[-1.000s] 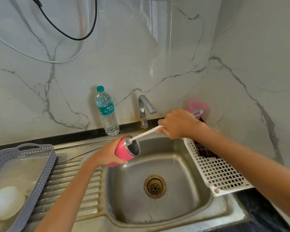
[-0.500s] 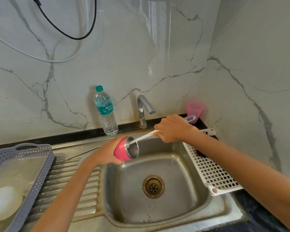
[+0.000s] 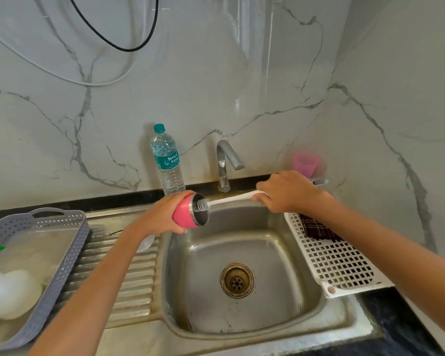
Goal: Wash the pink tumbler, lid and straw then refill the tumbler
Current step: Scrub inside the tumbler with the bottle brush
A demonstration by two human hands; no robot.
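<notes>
Head view: left grip (image 3: 162, 214) clasps glossy pink tumbler (image 3: 182, 217); right grip (image 3: 288, 191) clasps white bristly brush (image 3: 229, 200).

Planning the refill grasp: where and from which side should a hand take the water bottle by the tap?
Probably the labelled mid-body of the water bottle, from the front and slightly left. It stands upright close to the wall, so the back is blocked, and the tap stands to its right.

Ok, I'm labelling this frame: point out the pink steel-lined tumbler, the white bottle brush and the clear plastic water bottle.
pink steel-lined tumbler (image 3: 183, 215), head view, pink outer wall.
white bottle brush (image 3: 231, 199), head view, handle.
clear plastic water bottle (image 3: 168, 161), head view, teal label.
</notes>
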